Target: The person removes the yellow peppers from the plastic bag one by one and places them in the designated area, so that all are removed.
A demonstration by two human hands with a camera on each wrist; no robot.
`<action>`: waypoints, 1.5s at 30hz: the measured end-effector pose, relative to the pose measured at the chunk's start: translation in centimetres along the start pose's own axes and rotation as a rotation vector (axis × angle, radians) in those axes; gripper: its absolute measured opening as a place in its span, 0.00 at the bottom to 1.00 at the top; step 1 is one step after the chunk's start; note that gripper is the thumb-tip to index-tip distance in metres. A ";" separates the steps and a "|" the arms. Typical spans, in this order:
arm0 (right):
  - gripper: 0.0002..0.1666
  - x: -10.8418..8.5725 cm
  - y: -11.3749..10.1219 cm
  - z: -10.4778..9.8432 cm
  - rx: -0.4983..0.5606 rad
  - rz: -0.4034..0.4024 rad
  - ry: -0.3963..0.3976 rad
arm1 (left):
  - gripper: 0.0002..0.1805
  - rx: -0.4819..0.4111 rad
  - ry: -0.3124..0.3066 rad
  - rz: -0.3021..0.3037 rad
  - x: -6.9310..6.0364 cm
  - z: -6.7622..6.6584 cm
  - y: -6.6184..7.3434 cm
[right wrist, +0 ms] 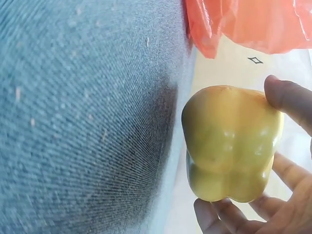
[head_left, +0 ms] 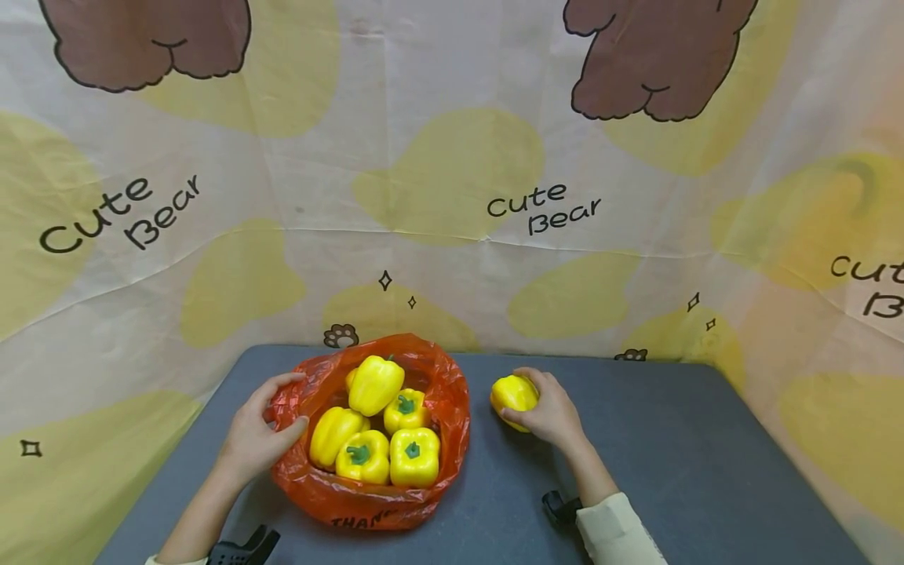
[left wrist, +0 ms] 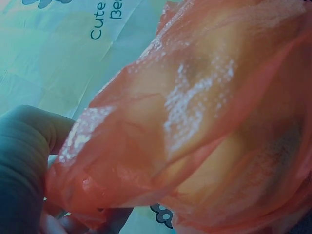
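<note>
A red plastic bag [head_left: 452, 416] stands on the table with its mouth spread wide, and several yellow bell peppers [head_left: 414, 457] with green stems lie inside. My left hand [head_left: 257, 435] holds the bag's left rim between thumb and fingers; the left wrist view shows the thin red film [left wrist: 131, 141] between them. To the right of the bag, my right hand [head_left: 558, 412] grips another yellow bell pepper [right wrist: 231, 146], thumb on one side and fingers on the other. That pepper appears held just over the table, apart from the bag.
The grey-blue table [head_left: 678, 471] extends to the right of the bag. Behind it hangs a pale cloth [head_left: 438, 275] with yellow patches, bears and lettering. Dark bands [head_left: 561, 508] are worn on both wrists.
</note>
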State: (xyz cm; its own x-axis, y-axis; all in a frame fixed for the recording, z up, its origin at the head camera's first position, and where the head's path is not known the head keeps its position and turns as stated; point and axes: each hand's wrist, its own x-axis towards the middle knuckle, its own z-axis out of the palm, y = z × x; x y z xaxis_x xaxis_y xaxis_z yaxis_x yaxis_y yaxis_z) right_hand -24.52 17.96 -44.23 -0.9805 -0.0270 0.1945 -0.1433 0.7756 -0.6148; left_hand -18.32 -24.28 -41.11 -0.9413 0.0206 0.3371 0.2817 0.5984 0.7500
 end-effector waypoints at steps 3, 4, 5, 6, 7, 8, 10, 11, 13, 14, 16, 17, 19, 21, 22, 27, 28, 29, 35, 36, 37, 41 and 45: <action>0.41 0.0 -0.1 0.2 -0.003 0.000 -0.005 | 0.31 -0.005 -0.001 -0.009 0.0 0.0 0.0; 0.41 0.1 -0.1 0.3 -0.006 0.003 -0.006 | 0.31 -0.010 -0.003 -0.013 0.1 0.0 0.0; 0.41 0.1 -0.1 0.3 -0.008 0.007 -0.007 | 0.31 -0.013 -0.005 -0.017 0.1 0.0 0.0; 0.41 0.1 -0.1 0.4 -0.013 0.010 -0.007 | 0.31 -0.019 -0.008 -0.020 0.1 0.0 0.1; 0.41 0.1 -0.1 0.5 -0.015 0.015 -0.007 | 0.32 -0.026 -0.011 -0.024 0.1 0.0 0.1; 0.41 0.1 -0.1 0.5 -0.017 0.020 -0.006 | 0.32 -0.027 -0.012 -0.025 0.1 0.0 0.2; 0.41 0.1 -0.1 0.7 -0.022 0.026 -0.007 | 0.32 -0.028 -0.012 -0.024 0.1 0.0 0.1; 0.41 0.1 -0.1 0.7 -0.025 0.027 -0.007 | 0.32 -0.028 -0.011 -0.023 0.1 0.0 0.1; 0.41 0.1 -0.1 0.8 -0.029 0.029 -0.006 | 0.32 -0.026 -0.007 -0.024 0.1 0.0 0.0; 0.41 0.1 -0.1 0.8 -0.031 0.030 -0.005 | 0.32 -0.023 -0.006 -0.023 0.0 0.0 0.0; 0.42 0.0 -0.1 0.8 -0.033 0.032 -0.006 | 0.31 -0.020 -0.005 -0.025 0.0 0.1 -0.1; 0.42 0.0 0.0 0.8 -0.036 0.035 -0.006 | 0.31 -0.020 -0.005 -0.023 0.0 0.1 -0.1; 0.42 -0.1 0.1 0.8 -0.036 0.040 -0.005 | 0.31 -0.021 -0.005 -0.022 -0.1 0.1 -0.1; 0.42 -0.1 0.1 0.8 -0.034 0.042 -0.005 | 0.31 -0.020 -0.004 -0.021 -0.1 0.1 -0.2; 0.42 -0.2 0.1 0.7 -0.034 0.041 -0.004 | 0.31 -0.021 -0.003 -0.022 -0.1 0.1 -0.2; 0.40 -0.2 0.3 0.7 -0.036 0.025 0.002 | 0.31 -0.017 -0.002 -0.032 -0.1 0.1 -0.2; 0.40 -0.2 0.3 0.7 -0.037 0.023 0.003 | 0.31 -0.016 -0.003 -0.033 -0.1 0.0 -0.3; 0.40 -0.2 0.4 0.7 -0.038 0.021 0.004 | 0.31 -0.016 -0.005 -0.034 -0.1 0.0 -0.3; 0.40 -0.3 0.5 0.3 -0.025 0.017 0.003 | 0.31 -0.024 -0.013 -0.031 0.0 0.0 -0.2; 0.41 -0.3 0.5 0.2 -0.027 0.015 0.004 | 0.31 -0.023 -0.014 -0.032 0.0 0.0 -0.2; 0.41 -0.4 0.5 0.1 -0.025 0.013 0.008 | 0.31 -0.023 -0.014 -0.032 0.0 0.1 -0.2; 0.41 -0.6 0.2 -0.4 -0.017 0.005 0.016 | 0.31 -0.010 -0.013 -0.035 0.1 0.1 -0.2; 0.38 -1.0 -0.5 -0.9 0.001 -0.004 0.024 | 0.31 0.000 -0.005 -0.031 0.0 0.1 -0.4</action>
State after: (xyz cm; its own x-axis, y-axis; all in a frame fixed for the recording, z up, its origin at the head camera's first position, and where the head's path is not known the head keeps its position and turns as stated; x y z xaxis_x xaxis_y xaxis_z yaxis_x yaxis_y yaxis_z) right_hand -23.34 18.19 -43.42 -0.9765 -0.0148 0.2148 -0.1470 0.7748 -0.6148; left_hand -18.46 -24.40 -41.49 -0.9504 0.0065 0.3110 0.2528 0.5988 0.7600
